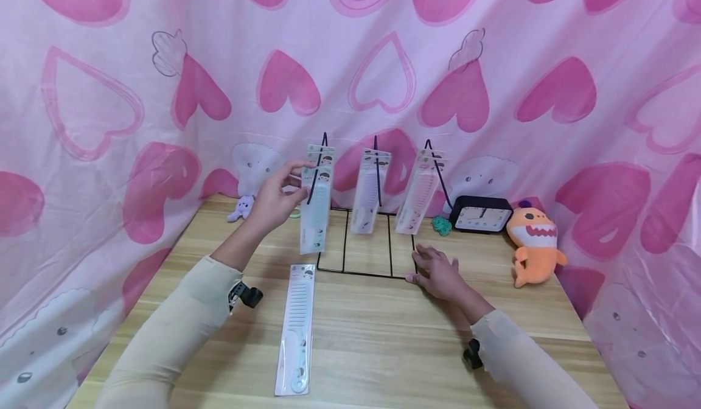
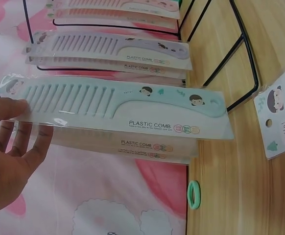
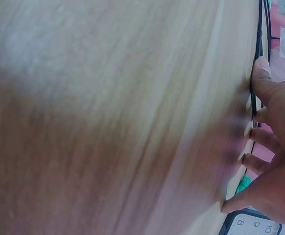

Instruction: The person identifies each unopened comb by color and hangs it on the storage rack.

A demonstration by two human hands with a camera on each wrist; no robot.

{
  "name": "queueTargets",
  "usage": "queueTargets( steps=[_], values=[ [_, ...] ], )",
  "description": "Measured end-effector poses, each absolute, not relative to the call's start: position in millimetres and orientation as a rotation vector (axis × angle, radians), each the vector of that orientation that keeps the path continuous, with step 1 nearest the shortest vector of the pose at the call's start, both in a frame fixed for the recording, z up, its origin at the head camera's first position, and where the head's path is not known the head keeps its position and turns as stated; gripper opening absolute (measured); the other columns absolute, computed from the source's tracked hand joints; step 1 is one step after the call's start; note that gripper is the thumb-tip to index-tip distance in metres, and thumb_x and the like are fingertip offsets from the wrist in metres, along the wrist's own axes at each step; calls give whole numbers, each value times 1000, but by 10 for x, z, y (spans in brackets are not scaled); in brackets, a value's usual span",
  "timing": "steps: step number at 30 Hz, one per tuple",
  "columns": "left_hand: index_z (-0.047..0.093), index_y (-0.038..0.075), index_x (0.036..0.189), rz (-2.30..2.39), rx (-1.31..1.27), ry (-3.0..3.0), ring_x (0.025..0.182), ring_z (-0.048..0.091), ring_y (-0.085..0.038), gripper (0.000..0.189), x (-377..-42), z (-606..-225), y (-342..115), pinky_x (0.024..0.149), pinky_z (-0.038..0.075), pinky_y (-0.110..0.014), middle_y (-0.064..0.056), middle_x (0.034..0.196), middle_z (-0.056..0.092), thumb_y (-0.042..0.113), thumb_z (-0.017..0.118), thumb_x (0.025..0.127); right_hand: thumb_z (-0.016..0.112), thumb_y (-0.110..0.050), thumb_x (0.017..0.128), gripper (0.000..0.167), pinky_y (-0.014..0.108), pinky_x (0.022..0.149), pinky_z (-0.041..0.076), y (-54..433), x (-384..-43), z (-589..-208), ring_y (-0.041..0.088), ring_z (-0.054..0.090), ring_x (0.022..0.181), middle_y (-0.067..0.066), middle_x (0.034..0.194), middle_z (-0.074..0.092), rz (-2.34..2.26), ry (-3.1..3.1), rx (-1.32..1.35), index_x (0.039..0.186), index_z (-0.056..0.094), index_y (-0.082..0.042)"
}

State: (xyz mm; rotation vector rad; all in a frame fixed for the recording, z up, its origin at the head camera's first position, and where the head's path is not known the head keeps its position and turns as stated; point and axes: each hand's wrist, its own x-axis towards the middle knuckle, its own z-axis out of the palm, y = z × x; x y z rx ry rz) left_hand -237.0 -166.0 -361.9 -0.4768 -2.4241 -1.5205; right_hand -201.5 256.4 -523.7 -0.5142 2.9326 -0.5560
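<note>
My left hand (image 1: 276, 197) pinches the upper end of a mint-green plastic comb in a clear packet (image 2: 118, 100), thumb in front and fingers behind. This packet hangs at the left prong of a black wire display rack (image 1: 367, 274), with more packaged combs behind it. Packaged purple combs (image 1: 368, 190) hang on the middle prong and pink ones (image 1: 420, 193) on the right prong. My right hand (image 1: 440, 274) rests at the right front corner of the rack's base, fingertips on the wire and tabletop. Another packaged comb (image 1: 296, 330) lies flat on the table before the rack.
A black clock (image 1: 482, 214), a green scrunchie-like bundle (image 1: 441, 226) and an orange shark plush (image 1: 533, 248) are right of the rack. At the back left sits a small purple toy (image 1: 241, 208). A green ring (image 2: 194, 194) lies near the left hand. Heart-patterned curtain surrounds the table.
</note>
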Motion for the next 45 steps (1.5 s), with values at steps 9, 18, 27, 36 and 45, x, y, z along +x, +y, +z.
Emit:
queueTargets(
  steps=[9, 18, 27, 36, 45],
  values=[
    [66, 31, 147, -1529, -434, -2397, 118, 70, -32, 54, -2481, -3633, -1610, 77, 71, -49, -12, 133, 67, -1, 70, 105, 73, -45, 106, 74, 101, 114, 15, 2553, -2014, -5243, 56, 31, 163, 20, 179, 37, -553, 2911, -513, 163, 52, -2],
    [66, 26, 146, -1570, -431, -2358, 118, 73, -36, 54, -2596, -3630, -1577, 71, 63, -30, -19, 131, 69, -6, 70, 103, 75, -45, 105, 73, 101, 112, 17, 2561, -2014, -5232, 57, 36, 160, 20, 177, 41, -563, 2949, -516, 161, 55, -3],
    [64, 30, 149, -1598, -450, -2344, 125, 73, -35, 55, -2629, -3669, -1579, 87, 68, -46, -14, 138, 68, -3, 67, 106, 75, -45, 105, 74, 102, 112, 16, 2555, -1999, -5226, 58, 35, 159, 21, 177, 41, -576, 2944, -519, 161, 55, -1],
    [60, 27, 154, -1653, -491, -2278, 124, 72, -36, 61, -2648, -3691, -1573, 87, 65, -33, -18, 135, 66, -10, 61, 106, 75, -44, 105, 73, 102, 112, 16, 2549, -1994, -5228, 58, 36, 159, 21, 177, 40, -592, 2946, -519, 160, 55, -1],
    [46, 23, 161, -1738, -465, -2176, 113, 71, -37, 68, -2701, -3750, -1589, 78, 62, -19, -21, 123, 66, -11, 64, 105, 74, -43, 106, 72, 101, 113, 14, 2557, -1999, -5225, 57, 34, 161, 20, 178, 39, -582, 2941, -504, 162, 53, -2]
  ],
)
